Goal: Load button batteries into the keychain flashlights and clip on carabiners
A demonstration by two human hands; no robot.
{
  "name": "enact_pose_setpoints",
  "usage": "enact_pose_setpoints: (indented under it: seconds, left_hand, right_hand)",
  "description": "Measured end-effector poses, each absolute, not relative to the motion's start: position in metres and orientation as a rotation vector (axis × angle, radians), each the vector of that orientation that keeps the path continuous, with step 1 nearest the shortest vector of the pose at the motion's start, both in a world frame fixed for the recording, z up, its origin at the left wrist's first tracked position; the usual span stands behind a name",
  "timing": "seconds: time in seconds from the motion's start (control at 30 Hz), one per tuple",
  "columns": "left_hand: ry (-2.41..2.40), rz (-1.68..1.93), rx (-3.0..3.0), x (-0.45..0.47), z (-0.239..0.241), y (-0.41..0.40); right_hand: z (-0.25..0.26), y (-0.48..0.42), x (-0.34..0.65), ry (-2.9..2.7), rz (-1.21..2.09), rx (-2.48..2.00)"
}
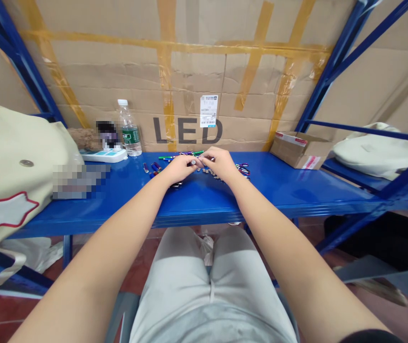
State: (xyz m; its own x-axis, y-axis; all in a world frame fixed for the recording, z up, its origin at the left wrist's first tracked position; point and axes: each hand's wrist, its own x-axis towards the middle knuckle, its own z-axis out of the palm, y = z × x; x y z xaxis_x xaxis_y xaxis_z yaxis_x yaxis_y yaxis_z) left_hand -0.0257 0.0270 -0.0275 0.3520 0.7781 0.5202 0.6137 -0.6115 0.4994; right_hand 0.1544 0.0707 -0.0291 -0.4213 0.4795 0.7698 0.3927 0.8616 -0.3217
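Observation:
My left hand [181, 169] and my right hand [219, 161] meet above the blue shelf top [197, 205]. The left fingers are closed round a small cylinder with a round, silvery end [193, 162]; most of it is hidden. My right thumb and fingers pinch close beside it, on something too small to make out. Under and beside the right hand lie several small round, button-like pieces [209, 172]. Thin green and purple pen-like sticks [186, 154] lie behind the hands. Short coloured tubes [156, 167] are to the left, and shiny red and dark pieces [243, 169] to the right.
At the back left stand a water bottle [129, 131] and a white power strip [107, 156]. A cream bag [18, 162] with a star patch fills the left side. An open cardboard box [299, 150] sits back right. Taped cardboard [189, 71] forms the back.

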Motion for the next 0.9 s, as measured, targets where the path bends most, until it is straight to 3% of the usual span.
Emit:
enact_pose_setpoints:
  seconds: [0.33, 0.53, 0.9]
  left_hand:
    - [1.484, 1.061, 2.402, -0.0272, -0.0245, 0.0239]
    - [1.221, 1.319, 2.423, -0.0265, -0.0240, 0.0241]
    - [1.245, 1.287, 2.414, -0.0242, -0.0220, 0.0207]
  right_hand:
    - [-0.0271, 0.0687, 0.1587, -2.198, -0.038, -0.816]
    - [-0.0319, 0.0705, 0.1576, -2.344, -0.002, -0.891]
    - [-0.0352, 0.0686, 0.1535, -2.419, 0.056, -0.893]
